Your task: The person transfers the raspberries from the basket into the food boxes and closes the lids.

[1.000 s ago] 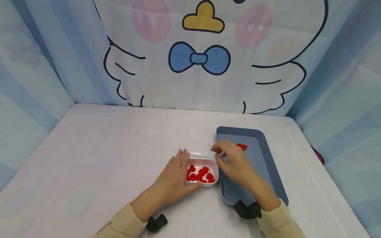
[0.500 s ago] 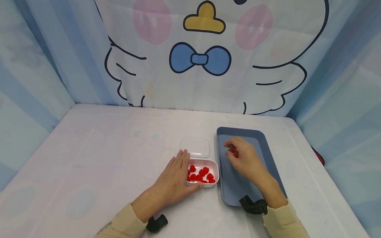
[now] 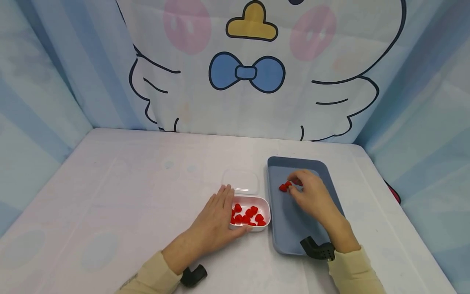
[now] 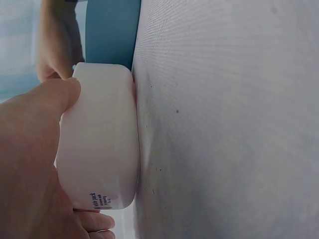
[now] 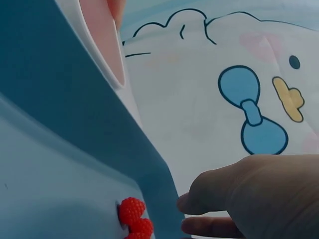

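Observation:
My left hand (image 3: 214, 222) rests along the left side of a small white box (image 3: 269, 220), fingers straight and thumb at its front rim. Red raspberries (image 3: 245, 219) lie scattered inside the box, some hidden by that hand. A blue-grey tray (image 3: 290, 237) stands just right of the box. Over the tray, my right hand (image 3: 312, 194) has its thumb and fingers loosely bent beside a small cluster of raspberries (image 3: 283, 188). In the right wrist view, a gap shows between the fingers (image 5: 207, 199) and the raspberries (image 5: 131, 211); the thumb is out of sight.
A clear plastic lid (image 3: 240, 181) lies behind the box, close to the tray's left edge. The white-covered table (image 3: 128, 196) extends to the left. A printed curtain (image 3: 242, 110) hangs at the back, with blue curtains on both sides.
My right hand has moved from the tray's left edge rightward over the tray to the raspberries. These raspberries now lie further left and slightly nearer. The left hand has stayed in place.

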Demonstrator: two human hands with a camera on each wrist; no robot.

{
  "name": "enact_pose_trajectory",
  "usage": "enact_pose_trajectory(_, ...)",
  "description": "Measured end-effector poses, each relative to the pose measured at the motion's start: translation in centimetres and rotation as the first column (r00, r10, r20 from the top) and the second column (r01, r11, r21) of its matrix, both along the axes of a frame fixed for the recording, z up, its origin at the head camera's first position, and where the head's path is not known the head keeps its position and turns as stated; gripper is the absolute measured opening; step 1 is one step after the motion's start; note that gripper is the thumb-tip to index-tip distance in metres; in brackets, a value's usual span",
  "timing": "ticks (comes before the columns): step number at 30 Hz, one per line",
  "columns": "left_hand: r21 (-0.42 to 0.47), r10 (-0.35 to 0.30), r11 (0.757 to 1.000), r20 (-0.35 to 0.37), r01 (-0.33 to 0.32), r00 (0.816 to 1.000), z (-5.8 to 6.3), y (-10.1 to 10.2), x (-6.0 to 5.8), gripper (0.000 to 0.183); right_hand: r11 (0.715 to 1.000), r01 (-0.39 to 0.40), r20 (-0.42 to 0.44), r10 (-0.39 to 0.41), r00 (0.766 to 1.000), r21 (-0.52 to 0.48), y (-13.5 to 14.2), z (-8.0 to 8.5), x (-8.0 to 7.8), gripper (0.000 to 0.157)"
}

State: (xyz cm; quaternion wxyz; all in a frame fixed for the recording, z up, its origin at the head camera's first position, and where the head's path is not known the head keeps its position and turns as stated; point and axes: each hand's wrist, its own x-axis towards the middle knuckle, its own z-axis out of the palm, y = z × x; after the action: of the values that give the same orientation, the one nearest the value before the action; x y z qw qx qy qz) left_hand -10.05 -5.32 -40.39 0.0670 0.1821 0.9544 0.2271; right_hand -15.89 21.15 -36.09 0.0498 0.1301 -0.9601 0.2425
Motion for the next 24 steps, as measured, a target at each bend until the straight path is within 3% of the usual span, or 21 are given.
enact_pose_trajectory(9,-0.003,0.005,1.000,-0.003,-0.005,1.000,-0.03,0.01,-0.02,0.103,0.998,0.038,0.040,-0.040,0.998,0.055,0.34,-0.36,-0.34,0.022)
enact_pose_trajectory(24,-0.006,0.002,1.000,0.004,-0.001,1.000,0.02,-0.03,0.01,0.104,0.993,0.031,0.092,-0.041,0.995,0.111,0.32,-0.84,-0.43,0.025)
